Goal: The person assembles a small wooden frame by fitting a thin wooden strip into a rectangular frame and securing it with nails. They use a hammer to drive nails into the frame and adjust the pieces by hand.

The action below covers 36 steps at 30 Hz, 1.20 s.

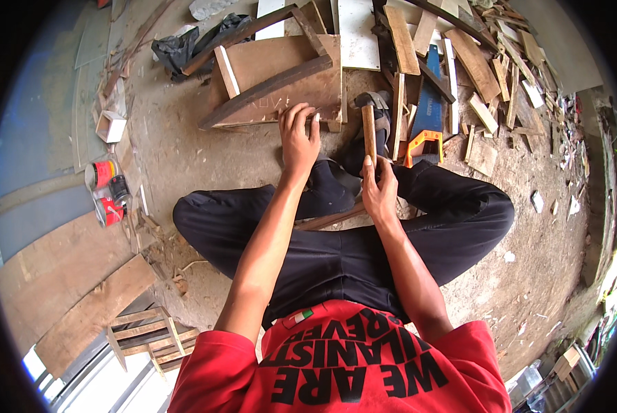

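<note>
My left hand [300, 138] rests at the near edge of a brown wooden panel [281, 69], its fingers bent and the thumb close to the forefinger. Whatever may be pinched there is too small to make out. Dark curved wooden strips [267, 91] lie across the panel, with a pale crosspiece [226, 71] between them. My right hand [380, 187] grips the lower end of a wooden-handled hammer [369, 131], held pointing away from me. Its head blends with the dark sandal [380, 103] behind it.
A blue handsaw [430, 103] with an orange handle lies right of my foot, among piled wood offcuts [473, 65]. Red and black cans [106, 193] stand at the left. Beyond the panel is a black plastic bag [177, 49]. A slatted wooden frame [146, 334] sits lower left.
</note>
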{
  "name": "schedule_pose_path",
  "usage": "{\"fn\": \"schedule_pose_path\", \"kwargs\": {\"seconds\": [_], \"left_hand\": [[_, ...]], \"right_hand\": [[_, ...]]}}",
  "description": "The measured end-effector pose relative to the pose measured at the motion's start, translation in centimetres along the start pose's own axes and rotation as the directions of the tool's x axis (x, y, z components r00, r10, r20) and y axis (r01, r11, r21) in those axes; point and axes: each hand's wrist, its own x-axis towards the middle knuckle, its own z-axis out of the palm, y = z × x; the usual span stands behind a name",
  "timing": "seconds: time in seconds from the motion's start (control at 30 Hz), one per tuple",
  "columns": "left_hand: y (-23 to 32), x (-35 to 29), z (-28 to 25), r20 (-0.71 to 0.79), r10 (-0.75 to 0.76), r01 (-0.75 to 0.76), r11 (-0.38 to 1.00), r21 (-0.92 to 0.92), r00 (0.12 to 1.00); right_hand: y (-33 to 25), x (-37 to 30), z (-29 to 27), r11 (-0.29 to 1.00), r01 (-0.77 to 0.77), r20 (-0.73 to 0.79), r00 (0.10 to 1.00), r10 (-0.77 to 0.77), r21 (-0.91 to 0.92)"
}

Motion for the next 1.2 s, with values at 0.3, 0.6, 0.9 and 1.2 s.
{"fn": "schedule_pose_path", "kwargs": {"seconds": [0.3, 0.6, 0.9, 1.2], "left_hand": [[0.0, 2.3, 0.9, 0.002, -0.017, 0.017, 0.984, 0.176, 1.0], [-0.9, 2.6, 0.9, 0.025, 0.065, -0.067, 0.995, 0.07, 0.998], [-0.3, 2.6, 0.9, 0.045, -0.009, 0.008, 0.999, 0.041, 0.999], [-0.7, 2.3, 1.0, 0.018, -0.001, 0.0, 0.999, 0.044, 1.0]], "right_hand": [[-0.6, -0.1, -0.2, 0.999, -0.012, 0.012, 1.0, 0.013, -0.029], [-0.8, -0.2, -0.2, 1.0, -0.008, -0.01, 1.0, 0.008, -0.014], [-0.5, -0.1, -0.1, 1.0, -0.024, 0.007, 1.0, 0.024, -0.003], [-0.4, 0.0, -0.1, 0.998, -0.06, 0.017, 0.998, 0.06, -0.011]]}}
